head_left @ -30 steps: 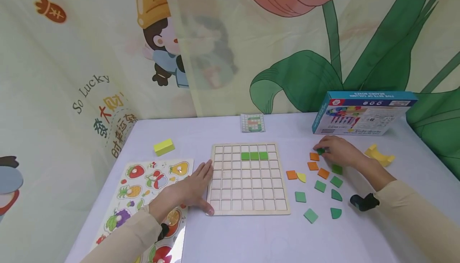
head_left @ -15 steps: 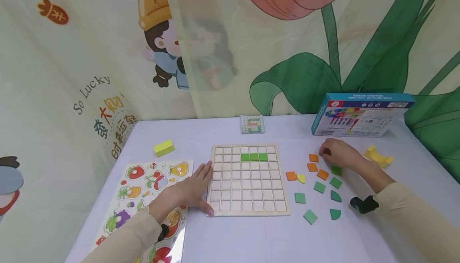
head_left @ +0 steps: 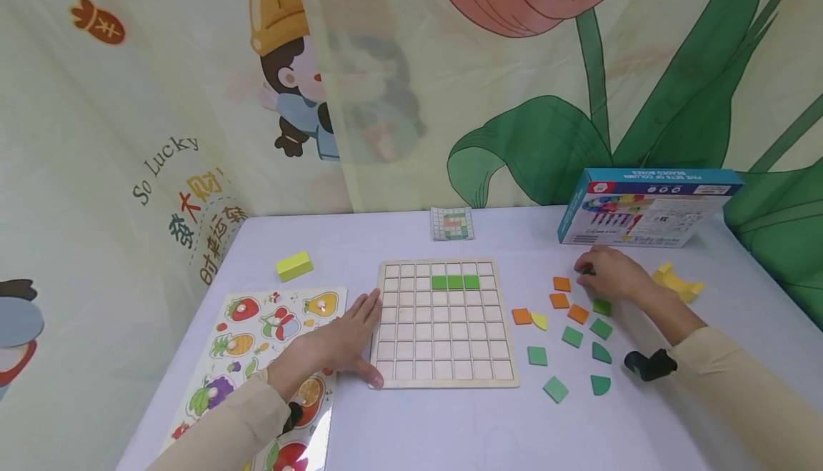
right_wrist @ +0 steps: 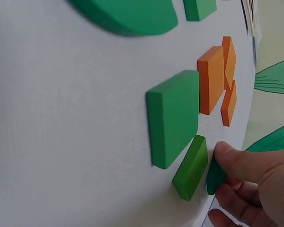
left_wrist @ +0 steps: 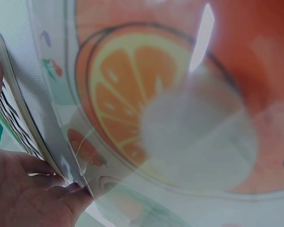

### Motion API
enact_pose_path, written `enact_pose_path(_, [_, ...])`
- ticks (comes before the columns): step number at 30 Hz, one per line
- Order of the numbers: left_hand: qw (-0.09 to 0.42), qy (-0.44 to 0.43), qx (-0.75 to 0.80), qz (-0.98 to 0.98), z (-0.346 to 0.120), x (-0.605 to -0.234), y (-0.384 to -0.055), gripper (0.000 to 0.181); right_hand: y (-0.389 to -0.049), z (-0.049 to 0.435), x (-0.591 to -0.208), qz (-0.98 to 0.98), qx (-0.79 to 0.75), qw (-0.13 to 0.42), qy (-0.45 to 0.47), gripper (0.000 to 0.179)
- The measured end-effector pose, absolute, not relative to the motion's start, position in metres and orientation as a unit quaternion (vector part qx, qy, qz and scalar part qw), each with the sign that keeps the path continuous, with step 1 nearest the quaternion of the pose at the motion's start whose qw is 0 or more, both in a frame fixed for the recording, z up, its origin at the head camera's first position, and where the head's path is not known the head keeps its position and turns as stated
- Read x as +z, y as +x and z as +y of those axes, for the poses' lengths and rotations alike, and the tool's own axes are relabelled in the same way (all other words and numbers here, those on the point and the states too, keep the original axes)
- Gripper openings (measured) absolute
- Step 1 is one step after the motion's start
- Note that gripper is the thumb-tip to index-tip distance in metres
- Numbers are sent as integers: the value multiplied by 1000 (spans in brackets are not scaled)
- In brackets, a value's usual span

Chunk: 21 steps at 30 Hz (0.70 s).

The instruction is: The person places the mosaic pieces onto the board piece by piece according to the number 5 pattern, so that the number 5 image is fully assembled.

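Note:
My left hand [head_left: 347, 335] lies along the left edge of the wooden grid board [head_left: 444, 329], fingers extended and thumb at its lower corner. Three light green square tiles [head_left: 455, 282] sit side by side in an upper row of the board. To the right, my right hand [head_left: 614, 274] pinches a dark green piece [right_wrist: 216, 178] between thumb and fingers, close to the tabletop; its full shape is hidden. Near that hand lie several orange square tiles [head_left: 561, 284], several green square tiles [head_left: 572, 336], two green quarter-round tiles [head_left: 601, 384] and a yellow quarter-round tile [head_left: 539, 321].
A fruit picture board [head_left: 276, 321] lies under my left forearm. Behind it is a yellow block [head_left: 293, 266]. A small pattern card [head_left: 452, 224] lies beyond the grid. A blue-edged box [head_left: 649, 210] stands at the back right, with a yellow curved piece [head_left: 677, 283] before it.
My right hand has shifted slightly to the right with the dark green piece, which was hidden half a second ago and shows again now. The left hand stays in place.

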<state>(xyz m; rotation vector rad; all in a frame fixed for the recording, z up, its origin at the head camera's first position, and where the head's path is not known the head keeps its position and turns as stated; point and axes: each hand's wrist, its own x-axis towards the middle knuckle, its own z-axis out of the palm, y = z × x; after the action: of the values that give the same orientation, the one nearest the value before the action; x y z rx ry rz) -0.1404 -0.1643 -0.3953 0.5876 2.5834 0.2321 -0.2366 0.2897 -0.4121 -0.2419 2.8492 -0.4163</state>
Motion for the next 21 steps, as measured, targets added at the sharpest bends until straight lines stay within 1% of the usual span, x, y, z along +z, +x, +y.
enact_pose_path(4, [238, 216, 83, 943, -165, -396, -141, 123, -237, 289, -409, 976, -155, 130, -76, 30])
enact_pose_path(9, [236, 215, 79, 944, -165, -398, -143, 123, -235, 289, -403, 974, -156, 140, -81, 20])
enact_pose_path(12, [237, 213, 78, 945, -165, -399, -143, 123, -236, 285, -402, 976, -154, 123, -90, 16])
enact_pose_path(14, [236, 213, 79, 945, -165, -400, -143, 124, -237, 281, -402, 978, -153, 97, -105, 14])
enact_pose_path(18, [236, 212, 80, 945, -165, -401, -143, 124, -238, 265, -399, 975, -168, 55, -132, 17])
enact_pose_path(21, [236, 212, 81, 945, -165, -401, -143, 124, -239, 248, -395, 970, -191, 43, -140, 22])
